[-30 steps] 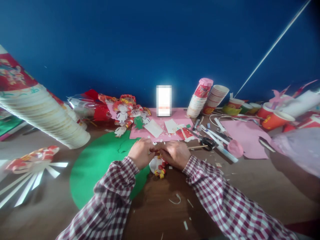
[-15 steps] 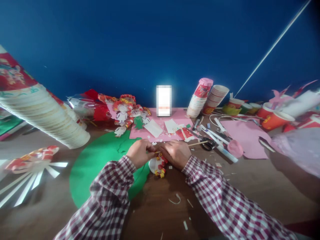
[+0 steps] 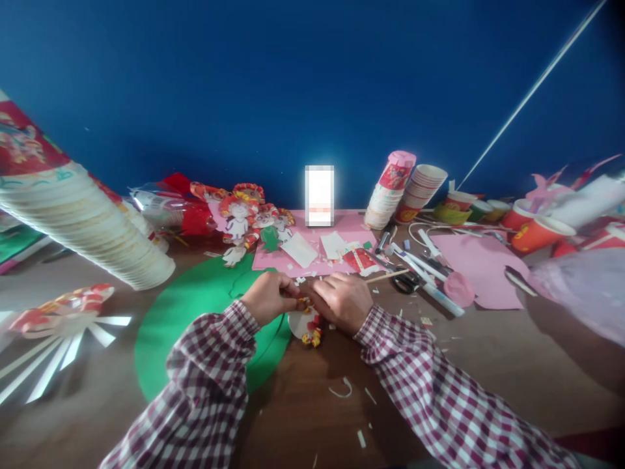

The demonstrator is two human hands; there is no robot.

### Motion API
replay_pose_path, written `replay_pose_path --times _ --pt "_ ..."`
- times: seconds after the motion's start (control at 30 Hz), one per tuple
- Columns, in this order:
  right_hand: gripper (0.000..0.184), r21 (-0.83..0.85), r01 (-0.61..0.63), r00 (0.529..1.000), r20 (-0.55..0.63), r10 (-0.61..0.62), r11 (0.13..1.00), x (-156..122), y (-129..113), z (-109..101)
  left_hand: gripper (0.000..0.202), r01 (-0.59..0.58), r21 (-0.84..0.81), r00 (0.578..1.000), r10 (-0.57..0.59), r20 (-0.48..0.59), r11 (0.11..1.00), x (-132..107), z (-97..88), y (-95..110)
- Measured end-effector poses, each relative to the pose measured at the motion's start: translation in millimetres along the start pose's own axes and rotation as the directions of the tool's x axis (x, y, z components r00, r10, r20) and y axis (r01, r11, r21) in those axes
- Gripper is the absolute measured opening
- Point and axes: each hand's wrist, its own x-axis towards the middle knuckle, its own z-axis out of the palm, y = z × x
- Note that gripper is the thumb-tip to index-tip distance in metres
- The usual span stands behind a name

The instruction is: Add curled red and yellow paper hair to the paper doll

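A small paper cut-out (image 3: 299, 324) with a white round middle and red-and-yellow trim lies at the table's near middle, beside the green paper circle (image 3: 195, 326). My left hand (image 3: 270, 298) is closed in a pinch at the cut-out's upper left edge. Bent over its upper right side is my right hand (image 3: 343, 298), fingers closed and pointing left. From behind that hand a thin wooden stick (image 3: 388, 276) juts out to the right. The part of the stick under my fingers is hidden.
Scissors (image 3: 404, 281), pens and a glue tube (image 3: 442, 298) lie at right near pink paper (image 3: 481, 270). Paper-cup stacks stand at left (image 3: 97, 228) and back right (image 3: 388, 195). Several cut-out figures (image 3: 239, 221) are heaped at back left. Paper scraps dot the table.
My left hand has shifted slightly left and its fingers have moved at the cut-out's edge. The stick's outer end has tilted up a little. My right hand is almost still.
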Motion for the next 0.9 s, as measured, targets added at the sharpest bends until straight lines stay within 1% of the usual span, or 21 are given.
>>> replay_pose_path --times 0.2,0.33,0.43,0.53,0.6,0.67,0.8,0.9 --pt "0.027 0.042 0.004 1.000 -0.009 -0.003 0.999 -0.5 -1.2 -1.6 0.028 0.043 -0.160 0.997 -0.033 0.067 0.986 0.4 1.3 -1.5" --pt "0.029 0.056 -0.003 1.000 -0.009 0.004 0.998 -0.4 -0.8 -0.8 0.028 0.059 -0.234 0.996 -0.042 0.080 0.971 1.3 3.6 -3.8" --pt "0.028 0.057 -0.008 1.000 -0.008 0.008 0.998 -0.1 -1.0 -1.4 0.028 0.047 -0.216 0.998 -0.038 0.046 0.975 1.6 3.7 -4.5" --pt "0.021 0.062 0.026 0.999 0.017 -0.027 0.998 0.4 -1.6 -3.3 0.030 0.057 -0.186 0.998 -0.056 0.013 0.981 1.6 2.8 -4.7" --pt "0.018 0.066 0.052 0.998 0.035 -0.054 0.996 0.7 -1.8 -4.7 0.031 0.079 -0.180 0.997 -0.078 0.011 0.980 1.5 2.5 -5.0" --pt "0.018 0.076 0.061 0.997 0.045 -0.065 0.995 0.9 -1.9 -5.6 0.031 0.092 -0.169 0.996 -0.093 0.006 0.981 1.6 2.6 -5.3" --pt "0.023 0.112 0.040 0.999 0.024 -0.043 0.993 1.3 -1.9 -6.2 0.028 0.087 -0.177 0.996 -0.086 0.014 0.980 2.1 3.8 -5.2" --pt "0.020 0.122 0.033 0.999 0.009 -0.035 0.992 1.6 -2.4 -5.7 0.026 0.096 -0.191 0.995 -0.092 0.033 0.977 2.5 5.5 -5.0"
